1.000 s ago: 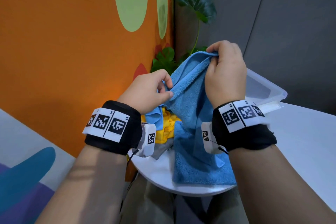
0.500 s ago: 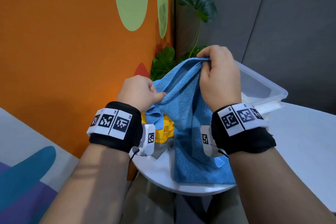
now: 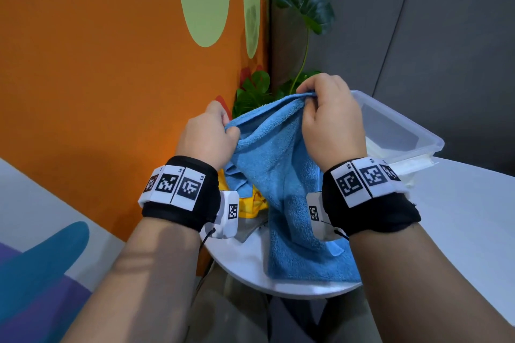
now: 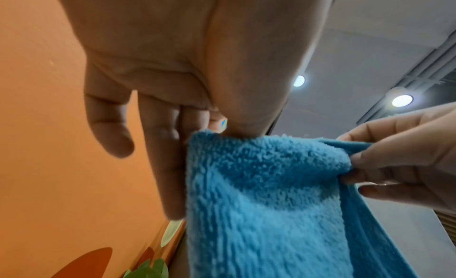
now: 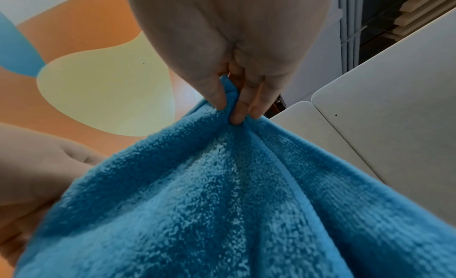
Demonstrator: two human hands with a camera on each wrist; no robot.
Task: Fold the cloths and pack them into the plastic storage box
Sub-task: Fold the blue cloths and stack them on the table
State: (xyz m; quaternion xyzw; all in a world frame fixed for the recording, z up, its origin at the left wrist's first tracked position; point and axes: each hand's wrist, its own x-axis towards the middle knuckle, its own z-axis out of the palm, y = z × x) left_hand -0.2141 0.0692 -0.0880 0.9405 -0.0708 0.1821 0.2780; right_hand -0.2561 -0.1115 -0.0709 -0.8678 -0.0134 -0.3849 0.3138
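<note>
A blue terry cloth [image 3: 281, 164] hangs between both hands above the round white table [image 3: 250, 262], its lower end lying on the tabletop. My left hand [image 3: 207, 138] pinches the cloth's upper edge at the left, thumb against fingers [image 4: 217, 134]. Higher and to the right, my right hand [image 3: 328, 117] pinches the same edge between thumb and fingers [image 5: 229, 108]. The blue cloth [image 5: 222, 204] fills the lower part of the right wrist view. A clear plastic storage box [image 3: 404, 133] stands just right of my right hand, partly hidden by it.
A yellow cloth [image 3: 250, 203], a grey cloth [image 3: 248, 227] and a second blue one lie bunched on the table under my left wrist. A green plant [image 3: 301, 8] stands behind in the corner. An orange wall [image 3: 111, 92] runs along the left. The table's edge is near my body.
My left hand has moved up and left along the cloth's edge, away from the right hand. The right hand dropped slightly, and the top edge now stretches wider between them.
</note>
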